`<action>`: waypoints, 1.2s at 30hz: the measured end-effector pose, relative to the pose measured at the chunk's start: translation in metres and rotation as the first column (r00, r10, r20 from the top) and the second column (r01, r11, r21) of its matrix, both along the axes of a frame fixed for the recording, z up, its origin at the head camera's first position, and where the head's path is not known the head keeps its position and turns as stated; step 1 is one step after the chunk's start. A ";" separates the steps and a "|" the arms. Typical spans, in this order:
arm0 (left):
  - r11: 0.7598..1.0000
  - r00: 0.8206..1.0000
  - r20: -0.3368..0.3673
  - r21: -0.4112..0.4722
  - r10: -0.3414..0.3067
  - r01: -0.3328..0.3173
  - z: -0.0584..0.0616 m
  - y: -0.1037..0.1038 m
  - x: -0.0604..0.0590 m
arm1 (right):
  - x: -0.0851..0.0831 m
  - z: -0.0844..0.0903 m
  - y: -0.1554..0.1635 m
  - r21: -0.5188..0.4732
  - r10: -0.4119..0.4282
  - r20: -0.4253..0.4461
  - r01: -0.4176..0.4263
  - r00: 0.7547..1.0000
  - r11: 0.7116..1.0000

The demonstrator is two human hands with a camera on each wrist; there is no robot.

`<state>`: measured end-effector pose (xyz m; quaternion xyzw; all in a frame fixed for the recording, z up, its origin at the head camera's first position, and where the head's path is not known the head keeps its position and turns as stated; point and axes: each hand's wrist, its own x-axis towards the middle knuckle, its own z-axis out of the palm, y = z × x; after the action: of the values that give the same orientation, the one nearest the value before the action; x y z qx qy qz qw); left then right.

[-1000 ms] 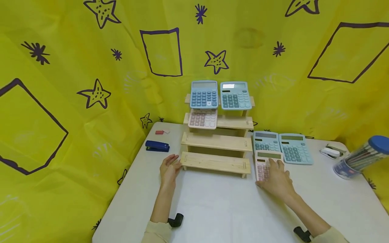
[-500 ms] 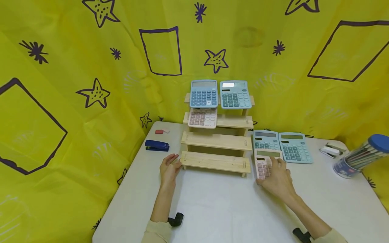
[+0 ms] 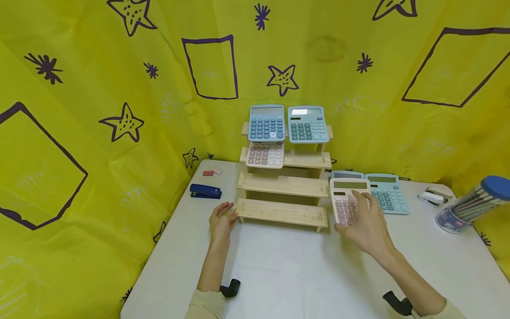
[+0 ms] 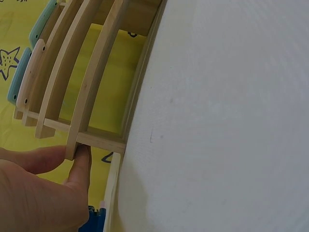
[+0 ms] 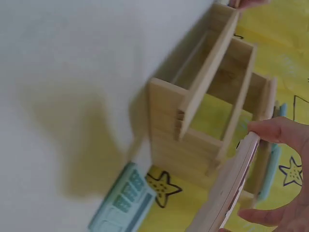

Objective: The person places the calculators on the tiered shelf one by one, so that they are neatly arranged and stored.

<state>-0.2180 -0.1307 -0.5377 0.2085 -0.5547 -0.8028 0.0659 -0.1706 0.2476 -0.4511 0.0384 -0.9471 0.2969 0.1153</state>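
A four-tier wooden shelf (image 3: 283, 186) stands at the back of the white table (image 3: 287, 274). Its top tier carries a blue calculator (image 3: 267, 123) and a teal calculator (image 3: 307, 124); the second tier carries a pink one (image 3: 265, 155). My right hand (image 3: 364, 219) grips another pink calculator (image 3: 345, 200) just right of the shelf, lifted and tilted. The right wrist view shows that calculator (image 5: 231, 191) edge-on beside the shelf (image 5: 203, 121). My left hand (image 3: 223, 218) rests against the left end of the lowest tier, and its fingertips (image 4: 79, 153) touch the shelf (image 4: 96, 82).
Two teal calculators lie on the table behind my right hand, one (image 3: 384, 195) in plain sight and one (image 3: 345, 174) mostly hidden. A blue stapler (image 3: 206, 191) and a red eraser (image 3: 209, 173) lie left of the shelf. At the right are a white stapler (image 3: 428, 198) and a tilted pencil tub (image 3: 470, 206).
My right hand has lifted the pink calculator off the table and brought it up and back toward the shelf, so it now covers the teal one behind. The left hand has not moved.
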 end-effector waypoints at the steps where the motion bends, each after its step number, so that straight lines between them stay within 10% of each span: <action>1: 1.000 1.000 -0.004 0.001 0.000 0.000 0.001 0.000 0.000 | 0.000 0.004 -0.001 -0.002 0.001 -0.007 -0.001 1.000 1.000; 16: 1.000 1.000 -0.019 -0.009 0.011 -0.011 0.001 -0.002 -0.001 | -0.023 0.059 -0.053 -0.037 0.086 -0.030 -0.087 0.996 0.995; 36: 1.000 1.000 -0.011 -0.001 0.016 -0.016 -0.003 -0.002 0.000 | -0.098 0.047 -0.113 0.082 0.020 -0.053 -0.016 0.998 0.996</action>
<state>-0.2182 -0.1332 -0.5405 0.2085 -0.5532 -0.8030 0.0755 -0.2684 0.1345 -0.4038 0.0598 -0.9547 0.2577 0.1366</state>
